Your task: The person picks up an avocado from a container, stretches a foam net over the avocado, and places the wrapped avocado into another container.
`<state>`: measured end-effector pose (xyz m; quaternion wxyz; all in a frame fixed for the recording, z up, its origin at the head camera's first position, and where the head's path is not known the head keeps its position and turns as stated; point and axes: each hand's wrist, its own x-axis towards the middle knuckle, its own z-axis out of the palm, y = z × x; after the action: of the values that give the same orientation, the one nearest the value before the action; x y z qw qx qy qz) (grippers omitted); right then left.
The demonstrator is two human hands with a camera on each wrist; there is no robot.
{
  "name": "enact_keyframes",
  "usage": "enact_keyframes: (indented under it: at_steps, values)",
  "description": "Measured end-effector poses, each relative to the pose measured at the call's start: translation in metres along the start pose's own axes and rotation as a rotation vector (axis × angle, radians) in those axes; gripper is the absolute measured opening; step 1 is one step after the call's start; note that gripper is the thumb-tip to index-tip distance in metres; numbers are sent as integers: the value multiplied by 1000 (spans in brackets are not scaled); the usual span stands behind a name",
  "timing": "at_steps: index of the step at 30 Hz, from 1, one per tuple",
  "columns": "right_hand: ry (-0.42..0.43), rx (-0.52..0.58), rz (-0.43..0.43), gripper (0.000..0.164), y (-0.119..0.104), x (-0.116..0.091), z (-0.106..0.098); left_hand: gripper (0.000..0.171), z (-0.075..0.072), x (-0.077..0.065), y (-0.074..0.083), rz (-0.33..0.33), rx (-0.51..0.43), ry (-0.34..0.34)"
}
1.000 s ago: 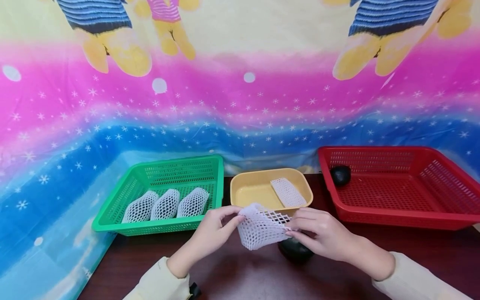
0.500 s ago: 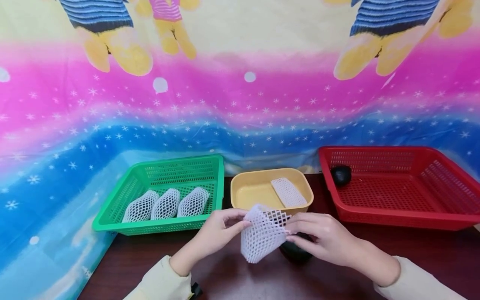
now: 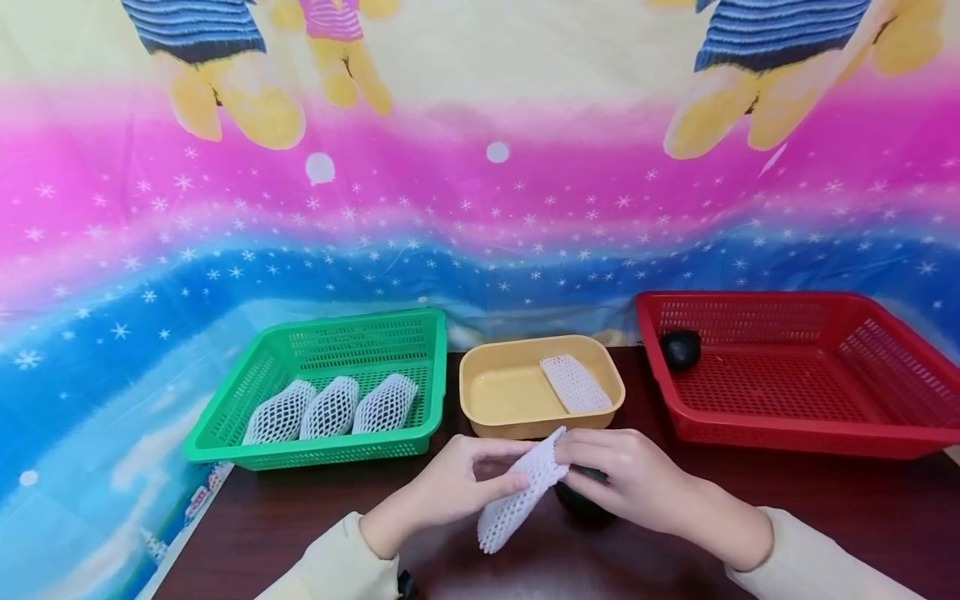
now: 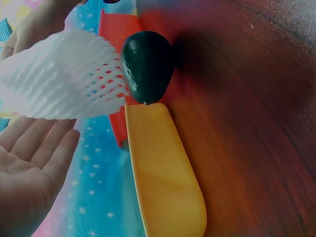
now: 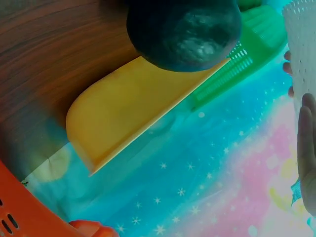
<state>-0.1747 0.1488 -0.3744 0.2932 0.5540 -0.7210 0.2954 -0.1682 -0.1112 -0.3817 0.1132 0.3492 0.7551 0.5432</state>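
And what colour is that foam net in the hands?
The foam net is white, a mesh with diamond-shaped holes; the left wrist view shows it best.

Cloth behind table: cream above, then pink band, then blue, white snowflakes scattered across both bands. Printed figures with yellow legs, cut off by top edge of head view; two in blue stripes, smaller one in pink stripes. Table dark red-brown, wood-grained. Along its far side: green basket left, red basket right, both slotted; smaller yellow tray between, solid-walled, rounded corners.
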Motion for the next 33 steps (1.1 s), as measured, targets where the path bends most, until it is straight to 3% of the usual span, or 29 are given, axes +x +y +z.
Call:
enact_keyframes:
  at_steps: [7, 12, 19, 27, 33]
  values:
    - [-3, -31, 76, 25, 1, -1, 1, 27, -2, 0, -2, 42, 179, 12]
    - [-27, -22, 117, 19, 1, -2, -2, 27, -4, -2, -3, 37, 204, 87]
    - [-33, -57, 147, 25, 1, -7, -9, 23, -12, -6, -5, 71, 229, 219]
    - [-54, -84, 147, 19, 4, -16, -14, 24, -15, -7, -4, 8, 305, 238]
    - [-71, -93, 153, 17, 6, -15, -14, 18, -13, -6, -6, -18, 272, 234]
